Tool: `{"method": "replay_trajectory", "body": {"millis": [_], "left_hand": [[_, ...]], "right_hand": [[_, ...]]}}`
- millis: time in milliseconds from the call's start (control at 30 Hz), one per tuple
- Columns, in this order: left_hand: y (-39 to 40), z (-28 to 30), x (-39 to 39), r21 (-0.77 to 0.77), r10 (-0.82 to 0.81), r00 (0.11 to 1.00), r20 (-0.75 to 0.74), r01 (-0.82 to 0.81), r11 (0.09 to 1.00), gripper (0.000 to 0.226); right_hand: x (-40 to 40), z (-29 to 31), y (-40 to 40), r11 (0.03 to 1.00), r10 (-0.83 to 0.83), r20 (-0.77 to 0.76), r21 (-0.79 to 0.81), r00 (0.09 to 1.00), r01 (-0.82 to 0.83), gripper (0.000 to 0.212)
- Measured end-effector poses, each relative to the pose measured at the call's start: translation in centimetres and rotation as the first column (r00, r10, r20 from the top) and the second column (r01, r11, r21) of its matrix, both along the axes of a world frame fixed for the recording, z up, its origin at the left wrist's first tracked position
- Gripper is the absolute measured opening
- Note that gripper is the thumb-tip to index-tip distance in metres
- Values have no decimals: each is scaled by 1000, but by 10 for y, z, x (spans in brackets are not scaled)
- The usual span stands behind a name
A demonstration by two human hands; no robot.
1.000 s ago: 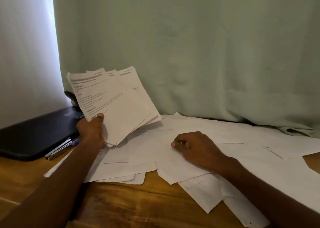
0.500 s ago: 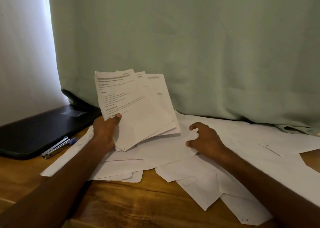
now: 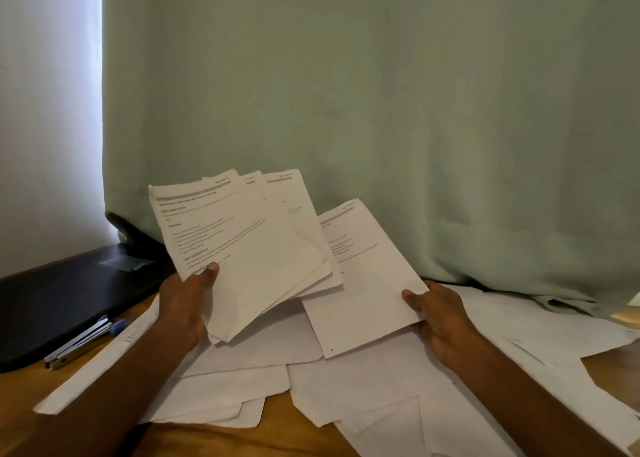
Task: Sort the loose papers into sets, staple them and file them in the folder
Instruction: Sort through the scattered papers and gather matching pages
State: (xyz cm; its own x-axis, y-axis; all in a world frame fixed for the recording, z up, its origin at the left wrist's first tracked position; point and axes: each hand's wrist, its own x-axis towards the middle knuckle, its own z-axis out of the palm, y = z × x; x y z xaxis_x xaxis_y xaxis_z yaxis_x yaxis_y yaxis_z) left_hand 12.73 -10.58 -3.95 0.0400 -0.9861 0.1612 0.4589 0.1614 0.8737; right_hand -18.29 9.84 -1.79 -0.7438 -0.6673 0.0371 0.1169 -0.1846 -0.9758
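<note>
**Both hands hold printed sheets mid-sort**

Left thumb lies flat on the face of the fanned stack (image 3: 242, 248), the other fingers are hidden behind it, so the left hand (image 3: 183, 304) pinches the stack at its lower left corner. Probably fanned so the section headers at the top right of each sheet stay readable. Right thumb presses the right edge of a single sheet (image 3: 360, 283), fingers curl under it; the right hand (image 3: 438, 321) holds that sheet tilted up, print facing the person, likely to check its header against the stack. The single sheet's left edge tucks behind the stack; whether they touch I cannot tell.

Below the hands, loose papers (image 3: 346, 380) lie overlapping, blank side up, on the wooden surface (image 3: 214, 439), still unsorted. A stapler (image 3: 78, 342) lies to the left, just beside the black folder (image 3: 62, 297), closed and flat, both within the left hand's reach for later steps. A green curtain (image 3: 381, 110) hangs behind.

Judgement: early sorting stage, nothing stapled or filed yet. Next move likely adds the single sheet to the stack if headers match
</note>
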Motion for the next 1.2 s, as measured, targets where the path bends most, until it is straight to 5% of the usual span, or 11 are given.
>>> {"method": "replay_trajectory", "body": {"millis": [267, 633, 800, 933, 1000, 1067, 1133, 1200], "left_hand": [[4, 3, -3, -29, 13, 1000, -27, -14, 999, 21], [7, 5, 0, -17, -8, 1000, 4, 8, 1000, 17], [3, 6, 4, 12, -43, 999, -1, 43, 999, 21], [-5, 10, 17, 57, 30, 999, -23, -29, 998, 35], [-5, 9, 21, 59, 79, 997, 0, -79, 995, 36], [-3, 10, 26, 51, 130, 991, 18, -130, 990, 33], [-4, 16, 35, 53, 157, 988, 7, -157, 986, 23], [-7, 23, 46, 73, 164, 986, -8, -163, 984, 14]], "right_hand": [[-1, 4, 3, 1000, -20, 15, -23, 1000, 21, 23], [3, 7, 9, 950, -274, -338, 54, 901, 309, 22], [4, 10, 19, 832, -358, -678, 80, 643, 548, 39], [9, 10, 20, 679, 113, -976, 212, 185, 703, 66], [19, 9, 15, 818, 138, -988, 150, 64, 555, 51], [34, 5, 11, 955, 146, -983, 170, 115, 242, 32], [49, -3, 8, 963, 262, -956, 269, 133, 35, 27], [53, -13, 3, 935, 351, -936, 352, 31, 37, 26]]}}
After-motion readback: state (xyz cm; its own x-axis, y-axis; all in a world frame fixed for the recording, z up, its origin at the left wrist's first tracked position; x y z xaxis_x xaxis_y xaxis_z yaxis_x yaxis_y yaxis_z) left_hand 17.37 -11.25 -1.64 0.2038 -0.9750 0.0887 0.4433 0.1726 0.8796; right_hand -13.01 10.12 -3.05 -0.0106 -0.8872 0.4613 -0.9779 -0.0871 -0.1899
